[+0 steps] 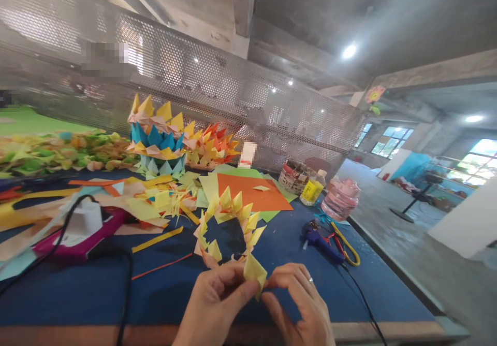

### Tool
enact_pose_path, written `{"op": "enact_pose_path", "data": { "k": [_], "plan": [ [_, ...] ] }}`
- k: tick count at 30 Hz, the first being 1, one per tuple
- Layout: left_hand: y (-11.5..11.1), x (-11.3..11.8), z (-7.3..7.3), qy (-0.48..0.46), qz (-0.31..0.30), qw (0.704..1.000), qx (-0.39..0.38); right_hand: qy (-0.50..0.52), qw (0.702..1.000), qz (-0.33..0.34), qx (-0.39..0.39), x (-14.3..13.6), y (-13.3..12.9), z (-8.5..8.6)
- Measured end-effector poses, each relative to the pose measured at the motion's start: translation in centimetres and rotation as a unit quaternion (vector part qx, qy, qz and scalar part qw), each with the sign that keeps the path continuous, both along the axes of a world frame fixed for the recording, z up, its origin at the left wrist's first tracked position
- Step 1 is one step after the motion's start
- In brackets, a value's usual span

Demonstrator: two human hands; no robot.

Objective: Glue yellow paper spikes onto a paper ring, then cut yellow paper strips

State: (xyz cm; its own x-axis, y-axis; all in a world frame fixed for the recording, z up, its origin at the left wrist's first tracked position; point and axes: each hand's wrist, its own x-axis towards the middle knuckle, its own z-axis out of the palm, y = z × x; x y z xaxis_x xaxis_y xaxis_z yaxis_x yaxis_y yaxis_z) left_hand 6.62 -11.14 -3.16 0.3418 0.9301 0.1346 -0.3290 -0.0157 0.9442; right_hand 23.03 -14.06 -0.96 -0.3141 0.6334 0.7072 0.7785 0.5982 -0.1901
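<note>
My left hand (219, 297) pinches a pale yellow folded paper piece (255, 275) between thumb and fingers, above the table's near edge. Close on its right, my right hand (297, 299) has thumb and forefinger at the paper's edge, the other fingers curled; a ring is on one finger. Just beyond the hands stands a round ring of folded paper points (251, 236), yellow above and peach below. Its near side is partly hidden by my left hand. A thin orange paper strip (161, 267) lies to the left, near a yellow strip (157, 240).
A blue glue gun (326, 245) with a cord and a yellow-handled tool (353, 250) lie right. Behind are a labelled bottle (311, 190), pink container (339, 201), basket (293, 180) and orange sheet (248, 193). Left are a power strip (104, 227), paper scraps and stacked paper rings (155, 141).
</note>
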Motion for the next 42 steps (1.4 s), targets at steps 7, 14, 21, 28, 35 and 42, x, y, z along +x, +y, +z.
{"op": "enact_pose_path", "data": {
  "k": [7,14,21,28,35,42],
  "plan": [
    [-0.3,1.1,0.1,-0.033,-0.006,0.999,-0.040,0.024,0.999,0.026,-0.029,0.5,-0.2,-1.4],
    [-0.1,1.3,0.6,-0.036,-0.062,0.982,-0.174,0.001,1.000,0.018,0.016,1.4,-0.6,-1.3],
    [1.0,1.8,1.1,-0.045,-0.048,0.987,-0.150,-0.087,0.989,-0.116,-0.001,6.9,0.7,0.3],
    [0.8,1.9,0.7,-0.037,-0.068,0.989,-0.123,-0.228,0.895,-0.377,-0.062,14.8,5.4,-0.3],
    [1.0,1.7,0.2,-0.018,-0.077,0.992,-0.103,-0.223,0.870,-0.427,-0.104,14.3,7.1,-0.6],
    [1.3,1.3,0.7,-0.007,-0.053,0.990,-0.133,-0.137,0.925,-0.352,-0.036,13.9,4.8,0.3]
  ]
}}
